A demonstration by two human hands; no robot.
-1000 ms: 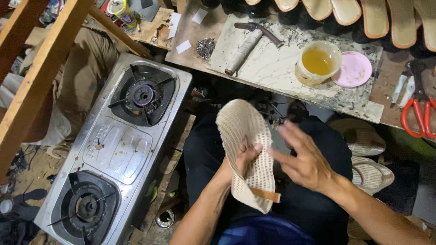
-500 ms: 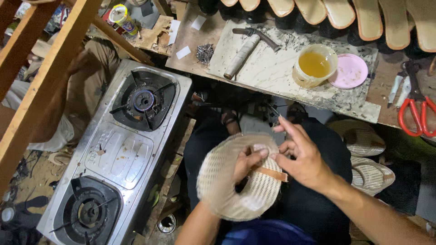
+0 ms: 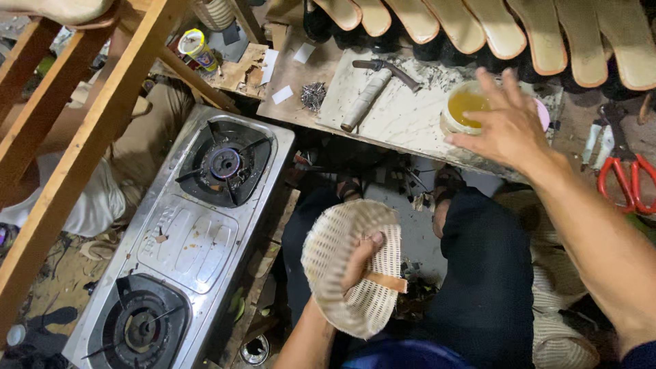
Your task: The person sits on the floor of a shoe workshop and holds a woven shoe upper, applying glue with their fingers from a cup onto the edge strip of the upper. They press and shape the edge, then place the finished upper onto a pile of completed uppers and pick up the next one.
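the left hand [image 3: 361,258] grips a cream woven shoe sole [image 3: 348,273], curved like a shell, low over the person's lap. the fingers wrap round its edge and the thumb presses on top, so the woven piece stays bent and does not flop. a small tan strap [image 3: 386,281] sticks out by the thumb. it is held close to the body, where it is easy to see and turn.

the right hand [image 3: 504,121] is spread wide, holding nothing. it hovers over a small round tub of yellow glue [image 3: 465,106] on the pale stone counter [image 3: 403,116]. the tub sits at the front edge, near the knees, so a hand can get to it fast.

a hammer with a wrapped white handle [image 3: 372,92] lies flat on the counter, left of the tub, with a little pile of dark nails [image 3: 313,96] beside it. red scissors [image 3: 625,174] lie far to the right. a row of tan shoe soles [image 3: 478,31] lines the back, out of the way. a steel two-burner gas stove [image 3: 184,239] sits down on the left.
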